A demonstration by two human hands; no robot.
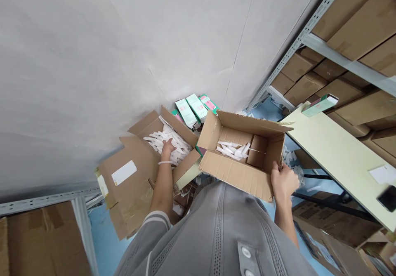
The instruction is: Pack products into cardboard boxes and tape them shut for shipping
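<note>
My left hand (168,147) reaches into an open cardboard box (130,154) on the left. It rests on a heap of slim white wrapped pieces (181,149), thumb and forefinger apart; the other fingertips are partly hidden. Closed around the right end of a second, smaller cardboard box (236,173) is my right hand (284,181). That box has its flaps up and tilts toward me, with a small cluster of white pieces (233,149) lying at the left of its bottom. What the white pieces are, I cannot make out.
Several green-and-white cartons (196,107) stand against the wall behind the boxes. A pale table (337,156) on the right bears another green carton (320,105) and a phone (388,197). Metal shelving (349,59) with cardboard boxes rises at the right; more boxes (46,239) sit lower left.
</note>
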